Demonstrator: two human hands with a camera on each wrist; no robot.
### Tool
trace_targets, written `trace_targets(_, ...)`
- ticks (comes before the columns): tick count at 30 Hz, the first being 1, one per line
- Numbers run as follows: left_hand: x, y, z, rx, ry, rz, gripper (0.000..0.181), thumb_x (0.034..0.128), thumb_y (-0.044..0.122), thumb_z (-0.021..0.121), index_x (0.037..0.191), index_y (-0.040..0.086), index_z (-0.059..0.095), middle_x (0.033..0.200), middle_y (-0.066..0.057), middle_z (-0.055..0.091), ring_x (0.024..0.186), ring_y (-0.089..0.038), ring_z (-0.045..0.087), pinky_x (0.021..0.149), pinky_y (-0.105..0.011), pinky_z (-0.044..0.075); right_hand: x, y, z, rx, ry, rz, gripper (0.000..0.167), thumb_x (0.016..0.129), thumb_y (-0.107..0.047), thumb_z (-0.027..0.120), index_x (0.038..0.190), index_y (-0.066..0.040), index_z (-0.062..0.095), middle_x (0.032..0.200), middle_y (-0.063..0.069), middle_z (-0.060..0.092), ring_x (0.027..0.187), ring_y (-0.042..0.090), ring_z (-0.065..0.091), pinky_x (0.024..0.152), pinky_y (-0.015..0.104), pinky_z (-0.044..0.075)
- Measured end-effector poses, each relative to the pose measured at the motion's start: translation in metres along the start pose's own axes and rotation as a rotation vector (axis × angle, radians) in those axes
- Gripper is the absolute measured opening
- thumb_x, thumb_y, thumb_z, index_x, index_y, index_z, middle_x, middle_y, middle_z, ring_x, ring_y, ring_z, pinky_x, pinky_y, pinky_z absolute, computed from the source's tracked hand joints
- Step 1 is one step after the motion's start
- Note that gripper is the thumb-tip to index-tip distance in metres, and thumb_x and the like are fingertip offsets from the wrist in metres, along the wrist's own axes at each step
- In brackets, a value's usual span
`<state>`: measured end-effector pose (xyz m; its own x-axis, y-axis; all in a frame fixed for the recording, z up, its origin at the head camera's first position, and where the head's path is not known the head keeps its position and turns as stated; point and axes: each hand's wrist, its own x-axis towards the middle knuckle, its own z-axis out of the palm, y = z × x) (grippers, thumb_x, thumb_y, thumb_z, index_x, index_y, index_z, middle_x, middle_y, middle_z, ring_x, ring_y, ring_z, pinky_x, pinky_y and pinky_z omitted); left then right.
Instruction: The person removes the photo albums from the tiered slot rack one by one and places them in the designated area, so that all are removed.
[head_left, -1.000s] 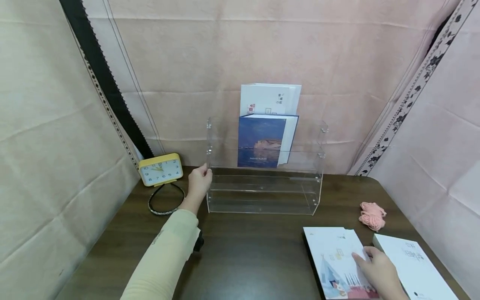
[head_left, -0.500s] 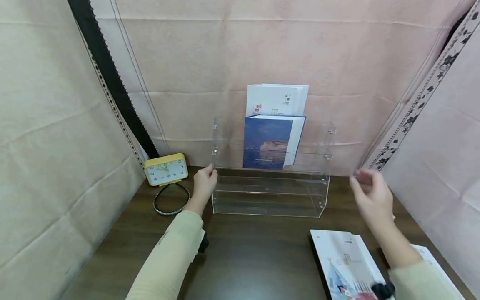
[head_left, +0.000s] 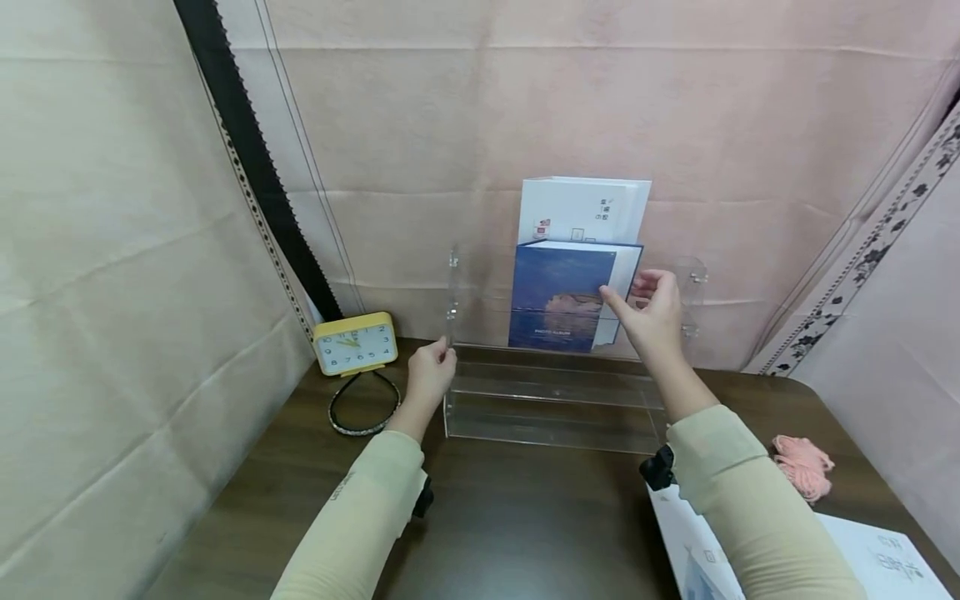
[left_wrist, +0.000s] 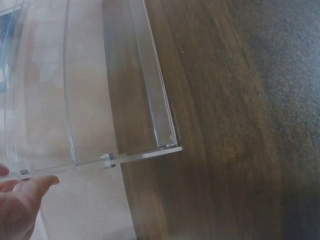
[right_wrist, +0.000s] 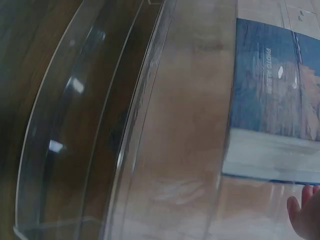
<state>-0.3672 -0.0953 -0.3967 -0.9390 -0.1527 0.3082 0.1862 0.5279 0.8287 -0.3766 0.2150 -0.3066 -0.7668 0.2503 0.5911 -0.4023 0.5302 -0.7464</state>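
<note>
A clear rack point(head_left: 551, 429) stands at the back of the table. My left hand point(head_left: 430, 377) pinches its left side panel, with fingers on both faces of the clear panel point(left_wrist: 145, 154) in the left wrist view. On the upper tier a blue photo album point(head_left: 558, 292) stands upright before a taller white book point(head_left: 566, 204). My right hand point(head_left: 654, 321) is at the album's right edge, thumb and fingers spread, the thumb over its front. In the right wrist view, fingertips point(right_wrist: 308, 192) are beside the blue album point(right_wrist: 272, 80); contact is unclear.
Left of the rack are a yellow clock point(head_left: 356, 344) and a black ring-shaped band point(head_left: 360, 432). Pink yarn point(head_left: 802, 467) lies at the right. Two white books, one point(head_left: 892, 558) farther right, lie at the front right, partly under my right sleeve.
My right hand has left the white books at the front right and moved up and left to the album. The left hand stays on the rack panel. The head view has shifted slightly.
</note>
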Motion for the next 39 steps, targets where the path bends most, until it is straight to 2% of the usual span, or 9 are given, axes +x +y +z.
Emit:
trace_targets(5, -0.003, 0.002, 0.003, -0.008, 0.019, 0.001, 0.036, 0.0921, 0.010, 0.054, 0.126, -0.001, 0.056, 0.127, -0.018, 0.055, 0.108, -0.026, 0.057, 0.082, -0.039, 0.049, -0.004, 0.000, 0.004, -0.119, -0.018, 0.032, 0.074, 0.070, -0.049, 0.077, 0.112, 0.003, 0.044, 0.104, 0.016, 0.045, 0.090, 0.027, 0.045, 0.075, 0.034, 0.040)
trace_targets(9, -0.004, 0.002, 0.003, 0.002, 0.017, -0.006, 0.036, 0.0922, 0.010, 0.054, 0.127, -0.001, 0.056, 0.127, -0.017, 0.054, 0.109, -0.025, 0.056, 0.081, -0.039, 0.048, -0.002, -0.003, 0.004, -0.222, -0.043, -0.012, 0.063, 0.072, -0.043, 0.079, 0.097, 0.006, 0.048, 0.101, 0.019, 0.042, 0.089, 0.029, 0.040, 0.071, 0.034, 0.036)
trace_targets(16, -0.003, 0.002, 0.006, -0.010, 0.003, -0.001, 0.037, 0.0927, 0.011, 0.054, 0.128, -0.001, 0.055, 0.128, -0.016, 0.054, 0.107, -0.025, 0.057, 0.082, -0.038, 0.048, 0.013, -0.019, 0.003, -0.166, -0.063, -0.045, 0.057, 0.070, -0.037, 0.081, 0.098, -0.001, 0.047, 0.094, 0.014, 0.057, 0.081, 0.025, 0.052, 0.068, 0.034, 0.043)
trace_targets(19, -0.003, 0.003, 0.007, -0.030, -0.010, -0.003, 0.038, 0.0930, 0.010, 0.053, 0.128, -0.002, 0.054, 0.129, -0.017, 0.053, 0.108, -0.025, 0.056, 0.082, -0.038, 0.048, 0.023, -0.031, 0.003, -0.129, -0.135, -0.051, 0.056, 0.071, -0.034, 0.081, 0.101, -0.003, 0.045, 0.097, 0.012, 0.062, 0.081, 0.021, 0.053, 0.068, 0.034, 0.044)
trace_targets(26, -0.002, 0.002, 0.010, -0.030, -0.018, -0.003, 0.037, 0.0927, 0.010, 0.054, 0.128, -0.001, 0.054, 0.129, -0.016, 0.053, 0.110, -0.024, 0.055, 0.082, -0.036, 0.049, 0.046, -0.056, 0.003, -0.130, -0.287, -0.095, 0.052, 0.070, -0.024, 0.084, 0.099, -0.004, 0.045, 0.094, 0.013, 0.059, 0.082, 0.022, 0.050, 0.068, 0.034, 0.042)
trace_targets(30, -0.001, 0.002, 0.010, -0.026, -0.019, 0.008, 0.036, 0.0927, 0.010, 0.054, 0.128, -0.001, 0.055, 0.128, -0.016, 0.053, 0.113, -0.025, 0.054, 0.084, -0.037, 0.049, 0.052, -0.068, 0.004, -0.053, -0.300, -0.164, 0.051, 0.069, -0.013, 0.084, 0.101, -0.002, 0.046, 0.100, 0.012, 0.059, 0.087, 0.020, 0.051, 0.074, 0.033, 0.043)
trace_targets(33, -0.001, 0.002, 0.008, -0.024, -0.028, 0.012, 0.037, 0.0929, 0.010, 0.054, 0.128, -0.001, 0.055, 0.128, -0.017, 0.053, 0.112, -0.025, 0.054, 0.084, -0.038, 0.049, 0.055, -0.073, 0.000, 0.047, -0.237, -0.231, 0.050, 0.065, -0.004, 0.085, 0.097, 0.001, 0.046, 0.099, 0.011, 0.061, 0.086, 0.017, 0.054, 0.075, 0.029, 0.046)
trace_targets(35, -0.001, 0.002, 0.006, -0.022, -0.027, 0.008, 0.036, 0.0928, 0.010, 0.054, 0.127, -0.001, 0.055, 0.127, -0.017, 0.054, 0.109, -0.025, 0.056, 0.082, -0.038, 0.049, 0.055, -0.078, -0.005, 0.164, -0.174, -0.251, 0.049, 0.063, 0.001, 0.084, 0.095, 0.000, 0.047, 0.098, 0.010, 0.063, 0.086, 0.016, 0.057, 0.075, 0.026, 0.047)
trace_targets(39, 0.001, 0.000, 0.000, -0.003, -0.004, 0.012, 0.035, 0.0921, 0.009, 0.055, 0.125, -0.001, 0.057, 0.124, -0.017, 0.057, 0.104, -0.025, 0.058, 0.082, -0.038, 0.050, 0.055, -0.094, -0.021, 0.535, -0.076, -0.243, 0.046, 0.060, 0.014, 0.080, 0.090, -0.001, 0.050, 0.099, 0.014, 0.064, 0.092, 0.025, 0.060, 0.079, 0.029, 0.050)
